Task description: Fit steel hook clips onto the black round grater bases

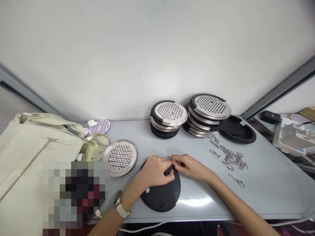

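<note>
Round black plastic disc (161, 193) lies flat at the grey table's (258, 196) near edge. Left hand (154, 171) presses it; right hand (188, 166) pinches a small black tab (169, 170) at its rim. Risk: disc slides off the edge, or tab slips from the fingertips.

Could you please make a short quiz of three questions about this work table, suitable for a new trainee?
1. True or false: both hands touch the black round disc.
2. Where do the metal hooks and chain lie? A) right of the hands B) inside the cloth bag C) on top of a stack
3. How many stacks of perforated discs stand by the wall?

Key:
1. True: the left hand and the right hand meet at the disc's far edge.
2. A
3. Two: the left stack and the right stack.
</note>
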The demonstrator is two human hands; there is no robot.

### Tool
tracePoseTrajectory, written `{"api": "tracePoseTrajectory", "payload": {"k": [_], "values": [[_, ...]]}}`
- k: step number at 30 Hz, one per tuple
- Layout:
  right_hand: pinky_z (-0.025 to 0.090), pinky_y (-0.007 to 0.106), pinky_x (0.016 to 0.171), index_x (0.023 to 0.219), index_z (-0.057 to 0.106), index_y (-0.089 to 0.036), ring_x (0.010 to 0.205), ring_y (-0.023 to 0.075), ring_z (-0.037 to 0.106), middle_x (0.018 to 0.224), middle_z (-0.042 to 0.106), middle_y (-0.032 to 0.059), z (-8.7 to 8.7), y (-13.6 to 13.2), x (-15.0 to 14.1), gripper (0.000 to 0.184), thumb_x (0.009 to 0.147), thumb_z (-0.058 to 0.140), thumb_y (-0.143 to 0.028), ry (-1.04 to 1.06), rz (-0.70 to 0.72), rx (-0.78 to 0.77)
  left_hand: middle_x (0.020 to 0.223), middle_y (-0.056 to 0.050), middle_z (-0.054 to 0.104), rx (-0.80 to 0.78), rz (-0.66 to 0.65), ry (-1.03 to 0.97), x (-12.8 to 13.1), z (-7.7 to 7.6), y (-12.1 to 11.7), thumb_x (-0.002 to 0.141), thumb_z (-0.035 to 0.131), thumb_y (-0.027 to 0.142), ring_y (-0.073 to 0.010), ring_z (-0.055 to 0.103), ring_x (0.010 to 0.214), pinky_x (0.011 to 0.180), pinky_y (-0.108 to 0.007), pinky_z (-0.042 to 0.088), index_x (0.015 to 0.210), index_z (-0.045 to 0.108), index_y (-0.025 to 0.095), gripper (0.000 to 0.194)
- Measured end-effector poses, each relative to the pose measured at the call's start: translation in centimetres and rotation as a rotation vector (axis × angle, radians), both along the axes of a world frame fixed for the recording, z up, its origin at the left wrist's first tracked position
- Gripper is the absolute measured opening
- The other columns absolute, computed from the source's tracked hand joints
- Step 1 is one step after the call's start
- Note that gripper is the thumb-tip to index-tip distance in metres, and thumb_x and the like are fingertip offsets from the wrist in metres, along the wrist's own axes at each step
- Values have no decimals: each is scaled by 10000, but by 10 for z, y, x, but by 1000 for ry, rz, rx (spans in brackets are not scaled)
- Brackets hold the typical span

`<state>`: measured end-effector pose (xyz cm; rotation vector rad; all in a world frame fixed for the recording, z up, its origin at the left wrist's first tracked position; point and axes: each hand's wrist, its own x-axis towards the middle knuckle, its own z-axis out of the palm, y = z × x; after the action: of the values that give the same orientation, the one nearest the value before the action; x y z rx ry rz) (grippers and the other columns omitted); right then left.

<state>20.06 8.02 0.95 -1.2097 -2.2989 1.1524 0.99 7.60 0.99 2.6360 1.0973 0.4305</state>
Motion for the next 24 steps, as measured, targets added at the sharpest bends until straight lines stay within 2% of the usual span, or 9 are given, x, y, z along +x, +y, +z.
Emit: {"api": "tracePoseTrajectory", "payload": {"k": [9, 14, 19, 24], "values": [[257, 216, 493, 666, 408, -191, 487, 80, 331, 537, 351, -55, 3, -2, -1, 283, 919, 369, -313, -10, 22, 36, 528, 26, 515, -24, 63, -6, 1, 2, 0, 702, 549, 271, -126, 483, 508, 522, -267, 254, 587, 447, 185, 176], [308, 221, 549, 705, 443, -191, 528, 94, 418, 578, 416, -40, 8, -4, 0, 325, 955, 303, -345, 31, 37, 44, 539, 30, 521, -28, 48, -17, 0, 2, 1, 711, 542, 269, -118, 466, 501, 520, -269, 244, 593, 440, 185, 177], [316, 220, 544, 712, 472, -189, 523, 96, 415, 572, 426, -38, 9, -5, -1, 376, 963, 274, -387, 47, 29, 11, 543, 27, 525, -46, 45, -10, 0, 2, 1, 726, 538, 280, -119, 471, 507, 523, -268, 243, 599, 444, 184, 185], [344, 226, 574, 849, 572, -186, 535, 101, 448, 622, 528, -20, 9, -6, -1, 371, 968, 270, -367, 36, 21, 9, 614, 32, 569, -63, 39, -20, 0, 5, 1, 719, 548, 276, -132, 522, 552, 541, -264, 281, 710, 478, 196, 107]]}}
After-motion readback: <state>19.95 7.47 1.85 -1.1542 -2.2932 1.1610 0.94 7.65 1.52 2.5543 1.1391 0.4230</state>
